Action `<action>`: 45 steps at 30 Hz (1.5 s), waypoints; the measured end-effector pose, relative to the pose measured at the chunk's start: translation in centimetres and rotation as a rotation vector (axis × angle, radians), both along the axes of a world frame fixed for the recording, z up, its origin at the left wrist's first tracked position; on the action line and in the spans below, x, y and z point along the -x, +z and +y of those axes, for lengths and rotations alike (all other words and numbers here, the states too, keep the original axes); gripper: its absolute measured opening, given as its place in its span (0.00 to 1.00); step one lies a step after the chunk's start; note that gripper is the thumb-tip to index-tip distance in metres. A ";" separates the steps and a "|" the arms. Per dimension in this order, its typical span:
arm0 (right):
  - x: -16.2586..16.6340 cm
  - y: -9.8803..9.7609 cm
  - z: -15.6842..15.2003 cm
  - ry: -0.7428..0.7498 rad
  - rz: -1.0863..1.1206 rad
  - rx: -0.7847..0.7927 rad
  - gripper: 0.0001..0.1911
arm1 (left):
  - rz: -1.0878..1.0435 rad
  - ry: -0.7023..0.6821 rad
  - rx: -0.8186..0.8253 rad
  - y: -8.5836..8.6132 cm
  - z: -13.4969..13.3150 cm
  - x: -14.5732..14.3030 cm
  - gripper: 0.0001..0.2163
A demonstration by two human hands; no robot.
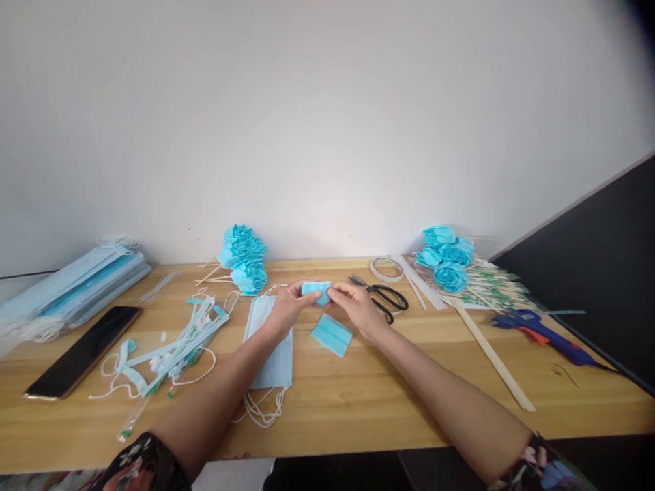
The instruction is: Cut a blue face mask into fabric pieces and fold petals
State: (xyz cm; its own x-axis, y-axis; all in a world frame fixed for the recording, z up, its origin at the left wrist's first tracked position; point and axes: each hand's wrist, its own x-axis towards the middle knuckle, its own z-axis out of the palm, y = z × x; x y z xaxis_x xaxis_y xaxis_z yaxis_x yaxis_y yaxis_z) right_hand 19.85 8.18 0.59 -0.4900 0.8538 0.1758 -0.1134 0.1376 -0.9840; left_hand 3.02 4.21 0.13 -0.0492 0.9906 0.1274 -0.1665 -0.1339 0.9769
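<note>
Between my two hands is a small piece of light blue mask fabric, pinched near its lower right part and held just above the table. My left hand grips its left side, thumb across the front. On its right edge, the thumb and fingers of my right hand are closed. A second blue fabric piece lies flat on the wood below my hands. Under my left forearm rest blue face masks, partly covered, with white ear loops. Black-handled scissors lie just right of my right hand.
Blue fabric flowers on sticks lie in a left bunch and a right bunch. At left are stacked masks, a phone and fabric scraps. A tape roll, wooden strip and glue gun are at right.
</note>
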 end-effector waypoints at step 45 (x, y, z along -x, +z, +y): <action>-0.6 0.6 0.2 -0.093 -0.234 -0.316 0.11 | -0.157 0.008 0.048 -0.3 -0.3 -0.8 0.14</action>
State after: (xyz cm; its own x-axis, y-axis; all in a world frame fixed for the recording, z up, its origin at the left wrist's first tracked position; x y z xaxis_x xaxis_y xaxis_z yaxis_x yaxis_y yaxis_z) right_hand 20.43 8.38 1.16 -0.4710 0.8180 0.3302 0.1357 0.4370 -0.8892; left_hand 3.84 3.94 -0.16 -0.0724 0.9949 0.0697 -0.3164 -0.0892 0.9444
